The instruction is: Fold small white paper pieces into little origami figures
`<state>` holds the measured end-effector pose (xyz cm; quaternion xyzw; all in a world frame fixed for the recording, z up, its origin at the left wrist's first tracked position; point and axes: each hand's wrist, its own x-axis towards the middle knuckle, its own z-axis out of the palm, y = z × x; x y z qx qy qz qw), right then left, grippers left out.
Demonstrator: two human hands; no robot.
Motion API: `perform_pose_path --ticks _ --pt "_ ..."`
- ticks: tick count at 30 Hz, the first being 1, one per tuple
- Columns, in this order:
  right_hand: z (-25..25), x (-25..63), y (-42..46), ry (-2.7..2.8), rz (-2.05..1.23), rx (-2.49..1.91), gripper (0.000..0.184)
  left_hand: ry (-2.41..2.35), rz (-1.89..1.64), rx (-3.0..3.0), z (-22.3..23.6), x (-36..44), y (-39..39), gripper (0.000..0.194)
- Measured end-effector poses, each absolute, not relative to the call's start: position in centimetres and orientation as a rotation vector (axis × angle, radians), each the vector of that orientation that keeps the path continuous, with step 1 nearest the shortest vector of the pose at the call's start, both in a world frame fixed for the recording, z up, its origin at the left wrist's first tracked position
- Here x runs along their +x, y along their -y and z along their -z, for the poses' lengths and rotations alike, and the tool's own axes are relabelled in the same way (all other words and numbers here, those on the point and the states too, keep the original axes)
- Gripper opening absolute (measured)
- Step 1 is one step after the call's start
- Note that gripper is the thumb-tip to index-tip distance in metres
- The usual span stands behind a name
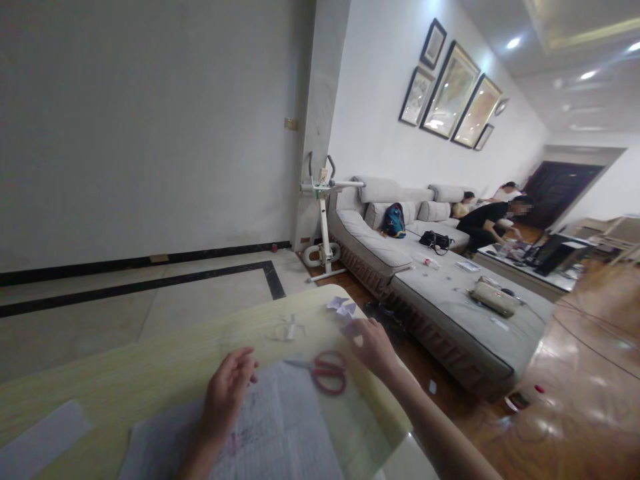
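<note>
My right hand reaches to the far right corner of the table, its fingers pinched on a small piece of folded white paper. Just beyond its fingertips lie more folded paper pieces. My left hand hovers above a printed or written sheet, fingers loosely bent and slightly apart, with nothing in them. Between the hands are red-handled scissors, their blades pointing left onto the sheet's edge. Thin paper scraps lie farther back.
The pale yellow table carries another white paper at the left. Past its right edge are a long grey sofa and an exercise bike. Several people are at the far end. A bottle lies on the floor.
</note>
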<state>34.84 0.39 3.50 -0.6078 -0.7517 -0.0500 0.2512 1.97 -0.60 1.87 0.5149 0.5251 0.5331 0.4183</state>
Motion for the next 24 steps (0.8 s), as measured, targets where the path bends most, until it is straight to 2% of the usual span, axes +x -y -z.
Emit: perform_pose_path --ticks 4,12,17,20,22,24 --pt "-3.4 34.8 -0.1 2.051 0.175 -1.683 0.017 -1.303 -1.367 1.313 -2.1 2.1 0.8 0.046" --pt "-3.5 34.8 0.6 1.977 0.297 -1.723 0.039 -1.323 -1.396 1.367 -1.9 2.0 0.9 0.043" --pt "-3.7 34.2 0.6 1.943 0.273 -1.675 0.040 -1.374 -1.427 1.465 -1.9 1.9 0.8 0.039" --pt "-5.2 33.5 1.9 1.861 0.142 -1.589 0.030 -1.516 -1.370 1.641 -1.9 1.9 0.4 0.037" --pt "-6.3 33.1 4.3 1.863 -0.116 -1.458 0.017 -1.638 -1.278 1.809 -2.0 2.0 0.2 0.035" --pt "-6.9 33.0 7.9 1.847 -0.288 -1.346 0.015 -1.727 -1.241 1.863 -2.1 2.0 0.0 0.029"
